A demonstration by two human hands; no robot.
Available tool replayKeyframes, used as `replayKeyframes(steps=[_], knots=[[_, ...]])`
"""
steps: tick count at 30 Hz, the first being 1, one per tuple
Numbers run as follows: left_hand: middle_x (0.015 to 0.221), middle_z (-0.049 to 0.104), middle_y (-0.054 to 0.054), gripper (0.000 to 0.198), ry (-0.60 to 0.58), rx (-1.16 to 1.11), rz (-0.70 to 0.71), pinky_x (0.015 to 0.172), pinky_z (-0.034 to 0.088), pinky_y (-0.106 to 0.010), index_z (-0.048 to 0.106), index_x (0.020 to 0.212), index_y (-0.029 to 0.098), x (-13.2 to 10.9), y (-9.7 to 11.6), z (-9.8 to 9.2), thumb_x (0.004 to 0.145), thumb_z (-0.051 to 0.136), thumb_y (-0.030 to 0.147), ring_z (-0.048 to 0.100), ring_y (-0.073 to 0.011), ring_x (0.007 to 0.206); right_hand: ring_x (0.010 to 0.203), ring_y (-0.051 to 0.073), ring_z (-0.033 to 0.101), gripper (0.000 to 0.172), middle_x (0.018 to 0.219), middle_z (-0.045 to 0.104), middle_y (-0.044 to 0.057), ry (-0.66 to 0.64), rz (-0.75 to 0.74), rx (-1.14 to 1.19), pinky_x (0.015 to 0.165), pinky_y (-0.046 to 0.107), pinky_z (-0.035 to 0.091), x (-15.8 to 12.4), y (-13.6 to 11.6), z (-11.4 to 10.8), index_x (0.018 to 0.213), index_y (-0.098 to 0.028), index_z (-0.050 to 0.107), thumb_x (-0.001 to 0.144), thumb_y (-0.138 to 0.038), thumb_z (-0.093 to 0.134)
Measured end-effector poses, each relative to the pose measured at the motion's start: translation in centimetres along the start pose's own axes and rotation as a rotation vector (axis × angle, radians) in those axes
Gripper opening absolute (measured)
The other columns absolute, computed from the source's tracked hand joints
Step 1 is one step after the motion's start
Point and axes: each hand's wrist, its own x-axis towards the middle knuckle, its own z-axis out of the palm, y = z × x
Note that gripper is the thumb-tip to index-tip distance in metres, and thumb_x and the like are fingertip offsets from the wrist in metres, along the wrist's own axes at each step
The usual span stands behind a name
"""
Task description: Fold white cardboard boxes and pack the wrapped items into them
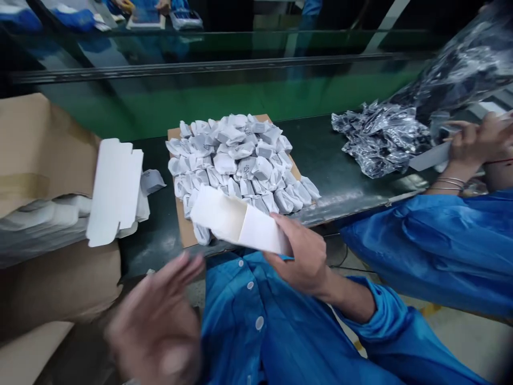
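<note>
My right hand [302, 255] grips a small white carton [262, 230] by its lower right end, thumb on one side and fingers on the other. The carton tilts up to the left, and its far end stands open with a flap spread out. My left hand [160, 323] hangs apart from it at the lower left, smeared by motion, fingers stretched and nothing seen in them. Just beyond the carton lies a heap of small white wrapped packets [244, 158] on a cardboard sheet [185, 230].
On the left, a brown cardboard box [48, 144] holds flat white cartons, with one unfolded carton [116, 187] leaning out. A single packet [152, 182] lies beside it. At right sit crumpled clear plastic bags [380, 136] and a co-worker's hands [475, 141]. A green-sided barrier [308, 88] runs behind.
</note>
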Motion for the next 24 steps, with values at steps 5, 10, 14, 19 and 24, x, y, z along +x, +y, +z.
replayKeyframes(steps=[5, 10, 14, 19, 24], knots=[[0.137, 0.059, -0.014, 0.089, -0.079, -0.022, -0.188, 0.089, 0.061, -0.049, 0.008, 0.155, 0.037, -1.0, -0.8, 5.5, 0.088, 0.067, 0.038, 0.074, -0.025, 0.094, 0.113, 0.033, 0.067, 0.054, 0.111, 0.07, 0.028, -0.043, -0.188, 0.1, 0.089, 0.043, 0.058, -1.7, -3.4, 2.4, 0.143, 0.008, 0.038, 0.095, -0.017, 0.045], [0.149, 0.045, -0.02, 0.099, -0.142, 0.289, -0.144, 0.089, 0.059, -0.045, 0.024, 0.155, 0.024, 1.5, -2.8, 3.5, 0.074, 0.078, 0.04, 0.067, -0.0313, 0.111, 0.095, 0.02, 0.068, 0.066, 0.115, 0.069, 0.014, -0.286, 0.066, 0.567, 0.081, 0.032, 0.059, 1.5, -1.4, 0.4, 0.148, -0.013, 0.041, 0.094, -0.047, 0.06], [0.146, 0.048, -0.016, 0.09, -0.264, 0.411, 0.066, 0.096, 0.055, -0.041, 0.033, 0.151, 0.022, 1.4, -3.1, 2.4, 0.073, 0.075, 0.036, 0.058, -0.0315, 0.125, 0.085, 0.015, 0.063, 0.036, 0.097, 0.066, 0.007, -0.228, 0.079, 0.77, 0.077, 0.027, 0.054, 4.2, -0.3, 1.0, 0.123, -0.015, 0.066, 0.094, -0.036, 0.063], [0.104, 0.066, -0.005, 0.045, -0.386, 0.434, 0.203, 0.077, 0.058, -0.031, 0.055, 0.119, 0.021, 1.4, -2.9, 1.5, 0.077, 0.069, 0.033, 0.069, -0.0207, 0.092, 0.079, 0.013, 0.061, 0.024, 0.085, 0.064, 0.004, -0.384, 0.094, 0.992, 0.07, 0.024, 0.05, 4.4, 0.1, 2.2, 0.104, -0.015, 0.076, 0.093, -0.034, 0.065], [0.085, 0.064, 0.001, 0.035, -0.606, 0.25, 0.065, 0.056, 0.055, -0.026, 0.05, 0.108, 0.023, 2.0, -3.0, 1.3, 0.079, 0.069, 0.028, 0.067, -0.0145, 0.063, 0.059, 0.007, 0.057, 0.026, 0.075, 0.064, -0.001, -0.294, 0.625, 1.259, 0.054, 0.019, 0.046, 6.6, 1.9, 0.7, 0.101, -0.015, 0.072, 0.095, -0.038, 0.061]])
